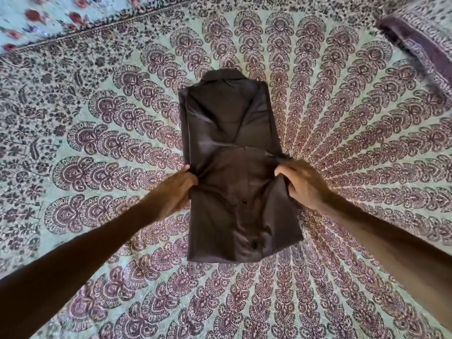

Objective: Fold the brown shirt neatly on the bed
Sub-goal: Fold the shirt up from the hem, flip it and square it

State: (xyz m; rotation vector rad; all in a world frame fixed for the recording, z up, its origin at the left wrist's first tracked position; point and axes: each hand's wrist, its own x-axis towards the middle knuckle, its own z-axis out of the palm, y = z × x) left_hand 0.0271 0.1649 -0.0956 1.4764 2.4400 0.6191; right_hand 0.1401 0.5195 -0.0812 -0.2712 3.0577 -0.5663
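While I have the brown shirt (227, 133) narrowed into a long strip mid-bed, the lengthwise folds look done.
My left hand (179, 189) and right hand (302, 183) each pinch a side edge where the lower part laps upward (collar at the far end); a final cross fold seems left. No readable label, brand or writing shows on the printed bedspread (97, 143).

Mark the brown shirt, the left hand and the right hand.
brown shirt (227, 113): head view, on the flat back panel below the collar.
left hand (177, 189): head view, on the back of the hand gripping the shirt's left edge.
right hand (302, 183): head view, on the back of the hand gripping the right edge.
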